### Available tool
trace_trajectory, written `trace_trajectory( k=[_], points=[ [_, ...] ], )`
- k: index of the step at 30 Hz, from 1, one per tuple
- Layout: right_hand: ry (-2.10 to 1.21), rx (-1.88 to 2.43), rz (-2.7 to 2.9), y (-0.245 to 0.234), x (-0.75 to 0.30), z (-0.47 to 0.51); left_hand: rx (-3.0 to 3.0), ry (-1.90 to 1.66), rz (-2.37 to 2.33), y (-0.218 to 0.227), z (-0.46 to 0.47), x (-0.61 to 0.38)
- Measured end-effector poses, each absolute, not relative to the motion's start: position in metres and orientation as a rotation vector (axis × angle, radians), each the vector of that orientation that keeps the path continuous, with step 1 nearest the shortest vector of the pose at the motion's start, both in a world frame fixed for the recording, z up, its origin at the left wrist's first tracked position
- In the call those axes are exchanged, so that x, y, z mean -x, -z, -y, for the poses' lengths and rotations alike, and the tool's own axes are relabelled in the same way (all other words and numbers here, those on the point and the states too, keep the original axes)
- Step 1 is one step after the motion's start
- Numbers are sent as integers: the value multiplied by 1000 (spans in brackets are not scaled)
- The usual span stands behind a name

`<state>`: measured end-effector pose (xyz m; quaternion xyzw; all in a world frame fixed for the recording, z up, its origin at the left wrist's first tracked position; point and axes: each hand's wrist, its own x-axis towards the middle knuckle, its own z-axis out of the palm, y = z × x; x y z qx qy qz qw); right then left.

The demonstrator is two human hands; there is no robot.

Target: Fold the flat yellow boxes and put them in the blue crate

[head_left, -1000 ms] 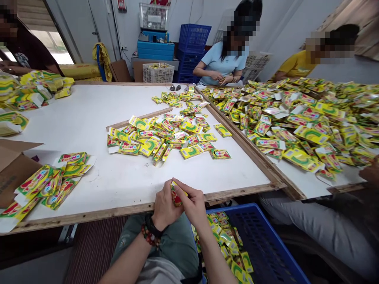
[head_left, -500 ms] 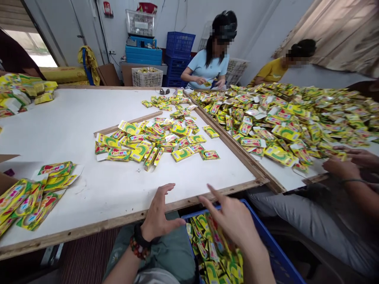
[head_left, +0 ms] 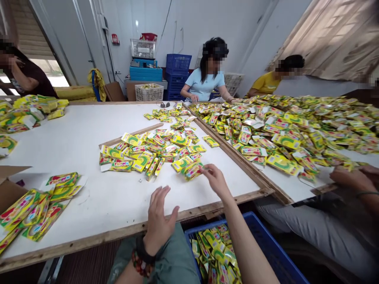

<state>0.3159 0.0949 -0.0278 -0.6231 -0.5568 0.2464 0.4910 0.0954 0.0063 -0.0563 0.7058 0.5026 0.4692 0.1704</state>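
My right hand (head_left: 216, 181) reaches over the white table (head_left: 74, 138), its fingertips touching the nearest yellow-and-green sachets (head_left: 192, 170) at the edge of a loose pile (head_left: 148, 156). It holds nothing I can see. My left hand (head_left: 158, 219) stands open above the table's wooden front edge (head_left: 118, 232), fingers apart and empty. Below my right forearm, a blue plastic crate (head_left: 266, 240) holds many sachets (head_left: 214, 252). More sachets (head_left: 38, 209) lie at the table's left.
A co-worker's hands (head_left: 349, 177) work at a heaped board (head_left: 284, 130) to my right. Two more seated people (head_left: 204, 85) (head_left: 266, 83) are across the table, another person (head_left: 29, 79) at far left. A cardboard box (head_left: 8, 185) sits at left; a wooden strip (head_left: 130, 134) lies on the table.
A second ago both hands held a sachet together. They parted over the crate, and my right hand has now moved forward onto the table to the pile. My left hand stays open near the edge.
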Motion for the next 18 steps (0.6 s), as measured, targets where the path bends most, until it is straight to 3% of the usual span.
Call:
trace_trajectory(
  k=[6,13,18],
  points=[
    [-939,1216,1679,-3,-243,-6,-2028,-1140,-1423,49,-11,-107],
    [-1271,1172,1137,24,-219,5,-1958,-1390,-1502,84,13,-110],
    [-1252,1175,977,34,-205,16,-1922,-1333,-1514,84,13,-109]
  ],
)
